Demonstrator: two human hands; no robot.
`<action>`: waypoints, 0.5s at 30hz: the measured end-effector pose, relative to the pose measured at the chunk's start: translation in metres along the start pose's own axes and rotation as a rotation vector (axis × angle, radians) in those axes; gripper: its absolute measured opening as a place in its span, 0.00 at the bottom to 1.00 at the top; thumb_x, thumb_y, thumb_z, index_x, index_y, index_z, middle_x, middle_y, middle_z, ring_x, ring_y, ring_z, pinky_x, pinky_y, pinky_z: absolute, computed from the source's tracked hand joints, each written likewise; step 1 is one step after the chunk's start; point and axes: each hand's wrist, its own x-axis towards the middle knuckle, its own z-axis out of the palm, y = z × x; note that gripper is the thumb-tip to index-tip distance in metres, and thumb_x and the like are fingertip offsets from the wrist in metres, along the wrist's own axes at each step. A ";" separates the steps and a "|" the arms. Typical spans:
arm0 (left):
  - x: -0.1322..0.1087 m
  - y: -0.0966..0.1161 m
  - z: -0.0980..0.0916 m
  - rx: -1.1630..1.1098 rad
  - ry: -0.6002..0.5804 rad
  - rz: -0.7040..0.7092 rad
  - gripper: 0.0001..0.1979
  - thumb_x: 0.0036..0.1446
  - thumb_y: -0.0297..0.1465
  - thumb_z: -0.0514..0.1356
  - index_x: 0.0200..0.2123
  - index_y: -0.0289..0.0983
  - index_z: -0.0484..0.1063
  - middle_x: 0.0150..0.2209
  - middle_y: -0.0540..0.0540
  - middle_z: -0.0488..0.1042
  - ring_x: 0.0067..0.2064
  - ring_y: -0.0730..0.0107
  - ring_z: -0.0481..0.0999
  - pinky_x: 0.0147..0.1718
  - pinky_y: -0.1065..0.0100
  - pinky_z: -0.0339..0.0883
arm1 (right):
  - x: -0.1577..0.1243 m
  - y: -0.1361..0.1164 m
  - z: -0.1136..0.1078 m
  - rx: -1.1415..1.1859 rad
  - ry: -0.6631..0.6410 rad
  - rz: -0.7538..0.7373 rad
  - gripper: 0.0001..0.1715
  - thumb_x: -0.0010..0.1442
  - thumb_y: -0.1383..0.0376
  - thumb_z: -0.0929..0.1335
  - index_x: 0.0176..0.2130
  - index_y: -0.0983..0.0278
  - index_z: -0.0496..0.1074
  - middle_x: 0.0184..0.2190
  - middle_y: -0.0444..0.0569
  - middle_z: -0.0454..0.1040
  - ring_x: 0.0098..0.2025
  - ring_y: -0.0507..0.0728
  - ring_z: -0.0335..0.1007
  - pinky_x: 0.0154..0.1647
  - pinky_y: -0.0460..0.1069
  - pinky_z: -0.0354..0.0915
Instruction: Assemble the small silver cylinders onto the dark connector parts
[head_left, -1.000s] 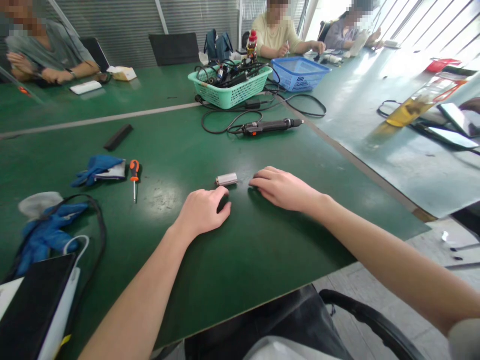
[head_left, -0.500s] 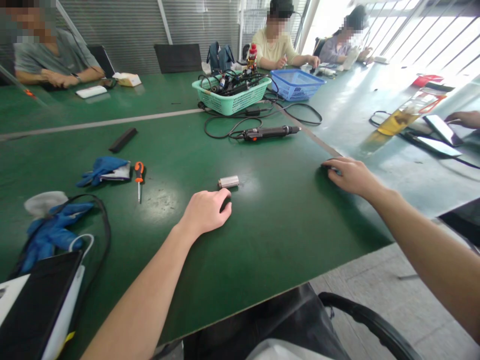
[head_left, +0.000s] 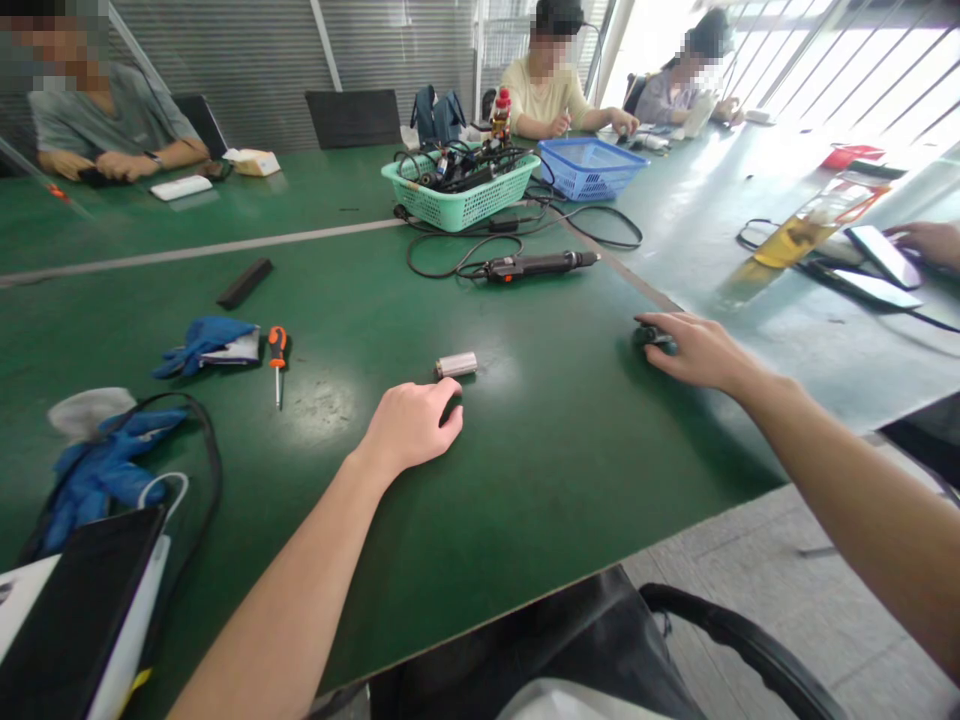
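My left hand (head_left: 411,425) rests on the green table, its thumb and index finger curved with a gap between them and nothing visible in it. Just beyond its knuckles lies a short silver metal cylinder (head_left: 456,365), apart from the fingers. Over to the right, my right hand (head_left: 694,348) has its fingers and thumb around a small dark object (head_left: 646,337) at the table surface. Most of that object is covered, so its kind does not show. An electric screwdriver (head_left: 538,265) with a black cord lies farther back, between the two hands.
At left are an orange-handled screwdriver (head_left: 277,350), blue gloves (head_left: 206,343), a black bar (head_left: 245,283) and a phone-like device (head_left: 82,600). Behind stand a green basket (head_left: 457,212) of cabled tools and a blue basket (head_left: 592,180). A bottle (head_left: 795,240) stands right. Other people sit around.
My right hand has shifted slightly left, and more of the dark object shows under its fingers. My left hand and the silver cylinder stay in place.
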 end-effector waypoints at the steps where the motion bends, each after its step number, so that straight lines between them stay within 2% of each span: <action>1: 0.000 0.000 0.000 0.004 0.001 0.000 0.14 0.64 0.37 0.52 0.47 0.40 0.73 0.33 0.46 0.80 0.32 0.61 0.78 0.34 0.64 0.66 | 0.001 -0.001 -0.002 -0.003 0.002 0.000 0.34 0.60 0.61 0.66 0.63 0.68 0.65 0.53 0.61 0.74 0.53 0.67 0.72 0.55 0.59 0.66; 4: 0.000 -0.001 0.000 0.004 -0.002 -0.001 0.14 0.64 0.37 0.52 0.47 0.40 0.72 0.33 0.46 0.80 0.32 0.62 0.78 0.34 0.64 0.66 | 0.005 -0.014 -0.014 -0.006 0.041 -0.001 0.34 0.61 0.57 0.66 0.63 0.66 0.65 0.53 0.61 0.74 0.54 0.69 0.71 0.55 0.62 0.66; 7: 0.000 -0.001 -0.001 -0.001 -0.013 0.002 0.14 0.64 0.37 0.52 0.47 0.40 0.72 0.33 0.46 0.80 0.32 0.62 0.78 0.34 0.64 0.66 | 0.014 -0.051 -0.024 0.030 0.109 -0.052 0.32 0.62 0.57 0.66 0.62 0.67 0.67 0.51 0.62 0.75 0.55 0.69 0.70 0.58 0.62 0.65; 11: 0.001 0.000 -0.003 -0.001 -0.011 -0.008 0.13 0.63 0.35 0.52 0.47 0.39 0.72 0.33 0.46 0.80 0.32 0.62 0.78 0.34 0.63 0.67 | 0.038 -0.134 -0.025 0.202 0.135 -0.276 0.27 0.63 0.61 0.65 0.60 0.64 0.68 0.52 0.59 0.74 0.56 0.67 0.69 0.58 0.64 0.67; 15: 0.001 -0.001 -0.003 0.012 0.000 -0.034 0.13 0.62 0.34 0.53 0.47 0.39 0.71 0.33 0.46 0.79 0.32 0.60 0.79 0.34 0.63 0.68 | 0.071 -0.219 -0.013 0.398 0.124 -0.459 0.27 0.63 0.65 0.66 0.60 0.64 0.67 0.55 0.59 0.71 0.58 0.67 0.66 0.60 0.64 0.65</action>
